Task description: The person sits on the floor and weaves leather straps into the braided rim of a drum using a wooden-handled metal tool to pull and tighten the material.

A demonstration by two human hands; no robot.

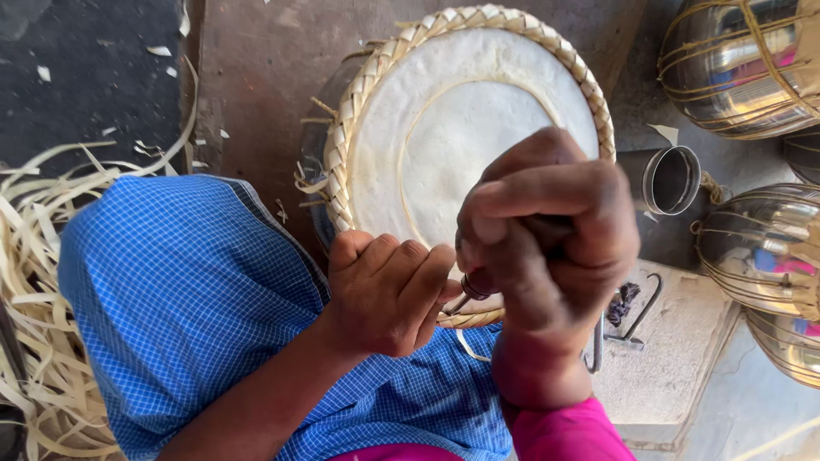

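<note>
Head view: right hand (547, 248) clenches a metal-tipped tool (465, 294) at the drum's (470, 128) braided rim (342, 162); left hand (389, 294), fisted, presses beside it. Judging by that tight angle, the tip could slip and pierce skin or membrane.

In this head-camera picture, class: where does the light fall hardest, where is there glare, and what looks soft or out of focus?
Head view: sunlight falls hardest on the white drumhead, nearly washing it out; glare and coloured reflections sit on the shiny metal drum shells at right; the right hand, closest to the lens, looks slightly soft and shades the braided rim beneath it; the left hand and blue checked cloth read sharp.
</note>
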